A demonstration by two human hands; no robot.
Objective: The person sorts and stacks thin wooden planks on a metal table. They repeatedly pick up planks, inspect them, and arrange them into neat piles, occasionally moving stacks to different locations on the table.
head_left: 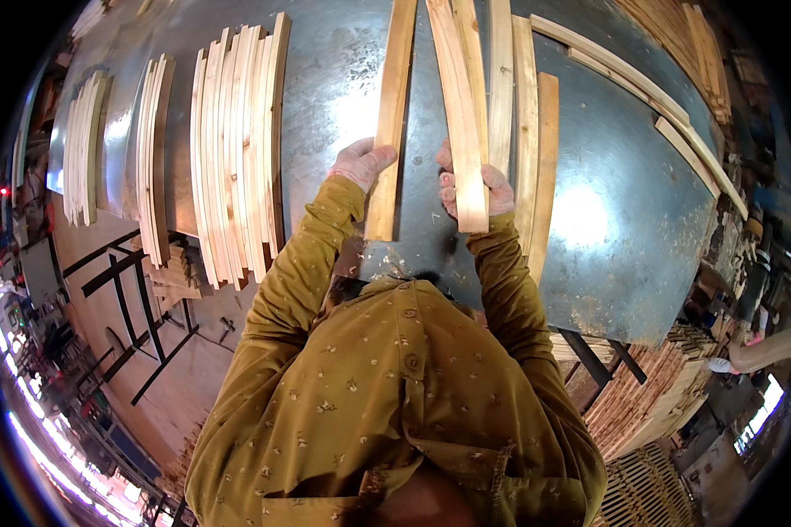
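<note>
My left hand is closed on the left edge of a long wooden strip, its thumb lying along the wood near the close end. Some of its fingers are hidden from sight. In my right hand is another pale wooden strip, gripped near its close end with fingers curled at its left side. This strip slants across a narrower one behind it. Just right of that hand, more strips lie lengthwise, including a darker one at the outer side.
A grey metal-topped table carries everything. Stacked strips stand in a wide bundle and two smaller bundles at left. Loose long strips lie toward the right edge. Piled lumber sits below the table at right.
</note>
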